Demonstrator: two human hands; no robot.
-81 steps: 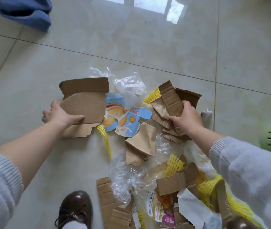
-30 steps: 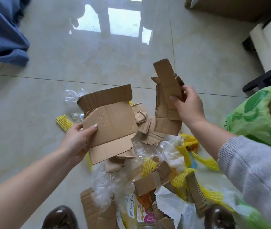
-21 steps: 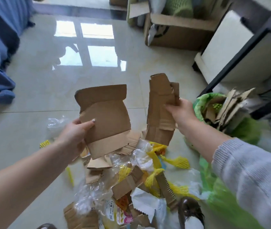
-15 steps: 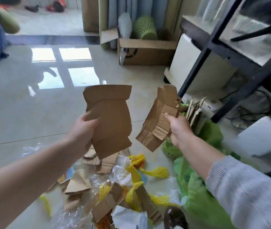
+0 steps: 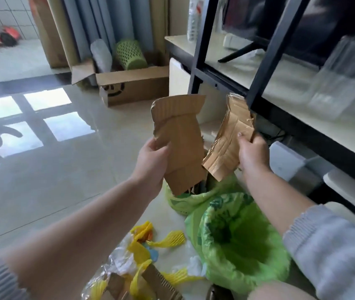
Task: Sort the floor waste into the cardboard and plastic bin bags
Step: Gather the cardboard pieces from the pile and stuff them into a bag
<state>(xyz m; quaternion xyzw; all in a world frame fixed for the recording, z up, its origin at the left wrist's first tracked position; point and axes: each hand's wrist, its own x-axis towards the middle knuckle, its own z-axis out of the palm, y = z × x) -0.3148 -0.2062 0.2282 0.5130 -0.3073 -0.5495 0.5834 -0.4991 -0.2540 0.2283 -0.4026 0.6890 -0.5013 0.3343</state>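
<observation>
Both hands raised torn brown cardboard pieces (image 5: 181, 144) over green bag (image 5: 233, 241).

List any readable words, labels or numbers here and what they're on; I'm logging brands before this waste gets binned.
No text reads clearly.
Cardboard box by the curtain: a black curved printed mark, no legible words.
Bottle on the shelf: a red label patch, too blurred to read.
Near green bin bag: a darker printed pattern, no readable words.

Hidden, cut off and blurred parts

Held cardboard (image 5: 181, 146) hides the far green bag's (image 5: 178, 202) mouth; the floor waste pile (image 5: 142, 276) runs off the bottom edge; the clear container (image 5: 341, 83), upper right, is blurred.
</observation>
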